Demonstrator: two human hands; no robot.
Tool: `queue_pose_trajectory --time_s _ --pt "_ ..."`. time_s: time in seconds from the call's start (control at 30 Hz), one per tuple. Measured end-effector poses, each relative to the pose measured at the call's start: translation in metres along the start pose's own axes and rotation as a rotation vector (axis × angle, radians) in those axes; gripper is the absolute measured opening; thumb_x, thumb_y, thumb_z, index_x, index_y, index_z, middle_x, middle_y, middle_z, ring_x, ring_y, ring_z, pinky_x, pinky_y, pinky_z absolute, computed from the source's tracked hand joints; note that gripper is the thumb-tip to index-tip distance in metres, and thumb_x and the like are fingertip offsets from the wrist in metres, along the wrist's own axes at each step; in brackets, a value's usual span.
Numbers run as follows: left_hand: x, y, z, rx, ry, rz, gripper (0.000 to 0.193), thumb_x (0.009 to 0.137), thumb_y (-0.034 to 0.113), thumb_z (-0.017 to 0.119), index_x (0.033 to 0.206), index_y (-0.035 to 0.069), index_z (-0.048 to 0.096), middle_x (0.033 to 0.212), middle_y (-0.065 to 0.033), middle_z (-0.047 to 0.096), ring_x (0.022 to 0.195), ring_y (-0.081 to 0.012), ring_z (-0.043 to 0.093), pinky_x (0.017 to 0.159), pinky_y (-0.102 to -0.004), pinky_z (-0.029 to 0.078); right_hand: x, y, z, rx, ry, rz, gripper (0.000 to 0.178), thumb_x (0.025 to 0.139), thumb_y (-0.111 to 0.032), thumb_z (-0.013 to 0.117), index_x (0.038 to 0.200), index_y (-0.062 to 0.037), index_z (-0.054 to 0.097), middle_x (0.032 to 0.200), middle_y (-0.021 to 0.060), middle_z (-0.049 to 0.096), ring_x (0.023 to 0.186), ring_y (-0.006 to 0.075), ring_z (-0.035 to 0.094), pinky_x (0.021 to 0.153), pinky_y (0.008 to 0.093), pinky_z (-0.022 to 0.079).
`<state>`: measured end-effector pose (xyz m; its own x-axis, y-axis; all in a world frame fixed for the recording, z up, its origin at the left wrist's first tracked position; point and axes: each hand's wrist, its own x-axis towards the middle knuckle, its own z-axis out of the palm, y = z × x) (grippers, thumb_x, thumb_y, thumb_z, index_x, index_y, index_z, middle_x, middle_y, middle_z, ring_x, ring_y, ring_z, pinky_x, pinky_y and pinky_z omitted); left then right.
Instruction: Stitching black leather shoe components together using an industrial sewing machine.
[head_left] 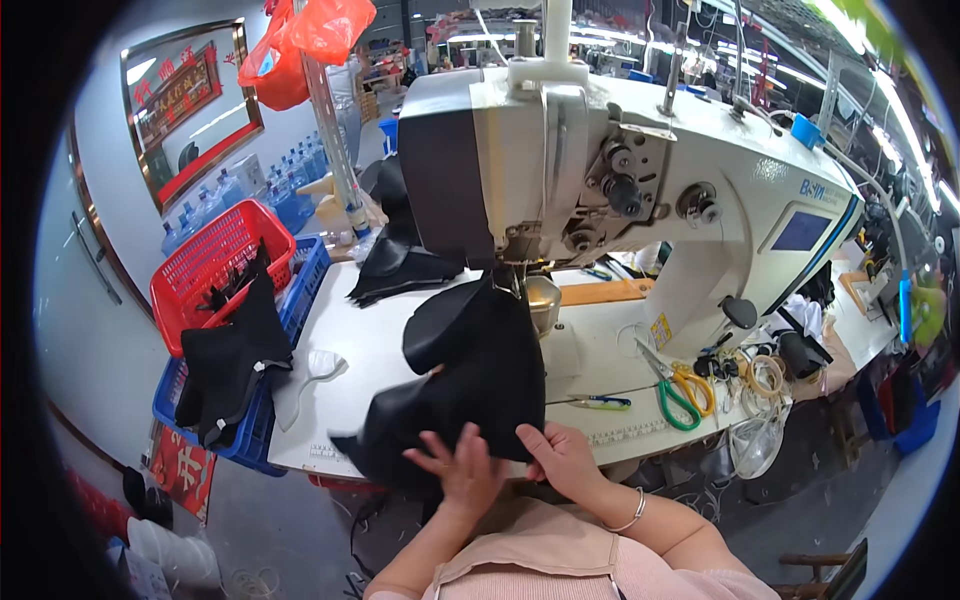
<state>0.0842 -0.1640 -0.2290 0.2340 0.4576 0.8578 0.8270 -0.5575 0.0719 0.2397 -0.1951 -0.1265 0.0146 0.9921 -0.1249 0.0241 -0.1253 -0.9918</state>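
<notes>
A black leather-like piece [480, 370] runs from beneath the needle area of a white sewing machine [600, 170] down to the table's near edge. Its lower left part folds over in loose flaps. My left hand [468, 478] lies against this lower part with its fingers spread. On the piece's near right edge, my right hand [565, 462] is closed, thumb on top and fingers curled under. A bracelet circles my right wrist. The machine's presser foot [510, 280] is at the top of the piece, partly hidden by it.
Scissors with green and yellow handles [685, 395] and small thread snips [600, 402] lie right of the piece. More black pieces [405, 270] rest behind it. At left, red [215, 290] and blue baskets [290, 400] hold black pieces. Tape rolls [765, 375] clutter the right side.
</notes>
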Motion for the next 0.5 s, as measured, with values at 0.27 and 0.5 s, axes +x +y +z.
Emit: queue_pose_trajectory --time_s 0.27,0.5 --pt "0.042 -0.001 -0.022 -0.063 0.125 0.285 0.016 0.088 0.036 0.054 0.099 0.026 0.062 0.134 -0.0045 0.050 0.135 -0.0382 0.029 0.100 -0.0654 -0.017 -0.006 -0.009 0.006 0.230 -0.129 0.052 0.043 0.093 -0.043 0.052 0.074 -0.0053 0.057 0.058 0.0030 0.059 0.051 0.0086 0.055 0.048 0.0206 0.043" --pt "0.088 -0.010 -0.040 -0.558 -0.162 0.142 0.033 0.075 0.005 0.056 0.104 0.014 0.069 0.113 -0.0017 0.063 0.122 -0.0329 0.049 0.106 -0.0534 0.027 0.007 -0.010 -0.029 0.039 -0.288 0.119 0.044 0.095 -0.040 0.050 0.073 -0.0034 0.061 0.060 0.0041 0.061 0.054 0.0095 0.058 0.051 0.0204 0.043"
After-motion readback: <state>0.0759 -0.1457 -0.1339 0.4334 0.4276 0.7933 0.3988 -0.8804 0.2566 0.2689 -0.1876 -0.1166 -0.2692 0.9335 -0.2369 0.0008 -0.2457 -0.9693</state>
